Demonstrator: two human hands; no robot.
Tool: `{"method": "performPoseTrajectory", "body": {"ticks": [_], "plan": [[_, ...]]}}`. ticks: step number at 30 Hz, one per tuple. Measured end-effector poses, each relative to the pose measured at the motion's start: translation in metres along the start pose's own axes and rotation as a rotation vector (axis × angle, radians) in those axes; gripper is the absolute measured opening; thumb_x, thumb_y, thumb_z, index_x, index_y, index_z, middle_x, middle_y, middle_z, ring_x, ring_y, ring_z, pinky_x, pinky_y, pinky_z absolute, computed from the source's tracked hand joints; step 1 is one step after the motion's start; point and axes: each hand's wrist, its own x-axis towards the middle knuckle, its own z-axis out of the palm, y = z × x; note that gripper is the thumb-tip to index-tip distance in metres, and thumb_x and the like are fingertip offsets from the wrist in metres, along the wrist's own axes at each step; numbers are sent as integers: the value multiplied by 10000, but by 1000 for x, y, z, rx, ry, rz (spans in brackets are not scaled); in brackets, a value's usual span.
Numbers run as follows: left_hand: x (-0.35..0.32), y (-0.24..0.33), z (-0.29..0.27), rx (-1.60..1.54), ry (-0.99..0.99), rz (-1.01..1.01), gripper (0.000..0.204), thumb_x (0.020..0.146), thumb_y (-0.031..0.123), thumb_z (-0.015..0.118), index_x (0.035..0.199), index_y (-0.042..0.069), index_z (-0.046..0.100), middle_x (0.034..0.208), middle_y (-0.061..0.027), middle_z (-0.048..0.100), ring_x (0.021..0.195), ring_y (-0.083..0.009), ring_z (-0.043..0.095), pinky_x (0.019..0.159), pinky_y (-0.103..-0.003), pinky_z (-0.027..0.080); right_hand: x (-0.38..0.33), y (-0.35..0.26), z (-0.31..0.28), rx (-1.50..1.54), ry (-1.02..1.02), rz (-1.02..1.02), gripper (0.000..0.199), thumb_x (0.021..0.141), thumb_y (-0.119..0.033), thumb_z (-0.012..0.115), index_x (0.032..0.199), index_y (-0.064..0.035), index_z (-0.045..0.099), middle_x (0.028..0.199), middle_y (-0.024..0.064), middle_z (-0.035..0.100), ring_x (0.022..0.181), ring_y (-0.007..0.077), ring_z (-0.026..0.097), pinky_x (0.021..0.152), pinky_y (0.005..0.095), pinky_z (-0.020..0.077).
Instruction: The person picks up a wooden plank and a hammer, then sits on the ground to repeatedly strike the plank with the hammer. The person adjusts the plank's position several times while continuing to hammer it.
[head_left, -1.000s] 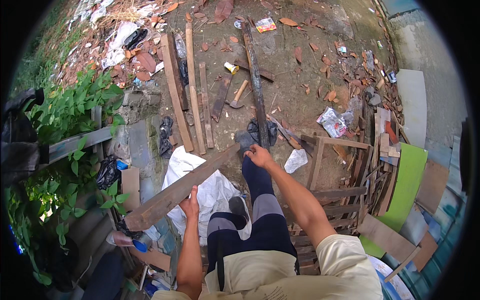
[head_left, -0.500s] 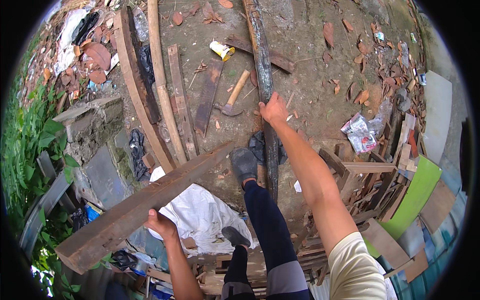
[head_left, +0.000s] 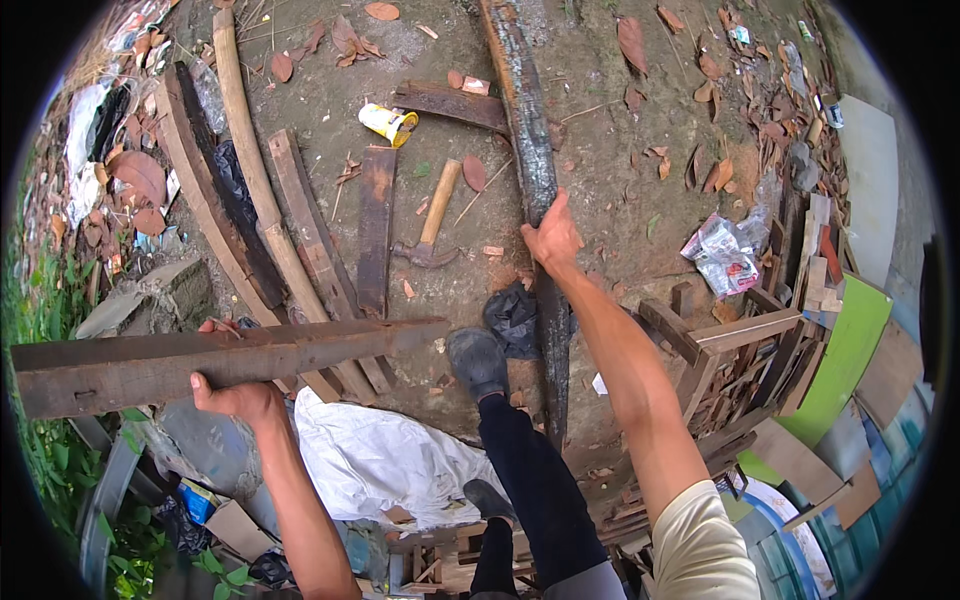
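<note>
My left hand point(head_left: 238, 393) is closed around a thick brown wooden beam point(head_left: 120, 375), fingers over its far edge and thumb on the near side. The beam lies nearly level across the left of the view, held above the ground pieces. My right hand point(head_left: 556, 238) grips a long, dark, charred-looking pole point(head_left: 530, 130), which runs from the far edge down beside my shoe. Between the two, a claw hammer point(head_left: 430, 220) with a wooden handle lies on the ground. Beside the hammer rests a short dark plank point(head_left: 376, 230).
Several long timbers point(head_left: 250, 150) lie at the left near a broken concrete block point(head_left: 180, 295). A yellow cup point(head_left: 388, 124) lies beyond the hammer. My shoe point(head_left: 477, 362) stands by a black plastic bag point(head_left: 512, 318), with a white sack point(head_left: 370, 455) behind. Scrap wood point(head_left: 745, 330) is piled right.
My left hand has lifted the beam and swung it leftward, from a steep slant to nearly level. My right hand still grips the pole. The ground pieces appear shifted leftward with the view.
</note>
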Motion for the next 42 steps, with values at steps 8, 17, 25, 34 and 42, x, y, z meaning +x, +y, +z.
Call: {"method": "performPoseTrajectory", "body": {"ticks": [8, 17, 25, 34, 42], "plan": [[6, -2, 16, 2, -23, -3, 742, 817, 601, 457, 1179, -38, 564, 1091, -149, 596, 1014, -300, 595, 938, -443, 456, 54, 45, -29, -303, 197, 91, 962, 839, -230, 745, 1588, -107, 153, 1520, 263, 348, 1406, 425, 360, 1130, 551, 350], [3, 2, -26, 25, 154, 46, 737, 839, 619, 424, 1142, -31, 593, 1058, -150, 627, 985, -298, 606, 923, -433, 463, 128, -47, -10, -617, 136, -285, 943, 765, -367, 830, 1535, -140, 337, 1391, 193, 494, 1315, 380, 470, 1120, 544, 341], [-36, 3, -63, 100, 105, 47, 677, 892, 653, 421, 1077, 21, 577, 1014, -101, 567, 979, -256, 561, 944, -421, 440, -6, -42, 56, 87, -146, -57, 811, 683, -412, 822, 1282, 25, 496, 1257, 241, 522, 1217, 394, 503, 1026, 463, 439], [-49, 19, -59, 208, 234, 116, 600, 997, 607, 429, 1061, 25, 558, 1024, -91, 553, 937, -233, 566, 877, -391, 474, -32, -27, 54, -90, -176, -629, 675, 677, -377, 797, 1192, -23, 543, 1281, 172, 506, 1265, 369, 457, 1110, 510, 319], [-34, 10, -63, 82, 229, 59, 631, 998, 631, 386, 1081, 31, 563, 1042, -77, 558, 978, -235, 559, 938, -398, 445, 23, -104, 47, -773, -423, -1062, 877, 709, -524, 800, 1411, -87, 509, 1633, 76, 276, 1551, 254, 97, 1273, 489, 13]]}}
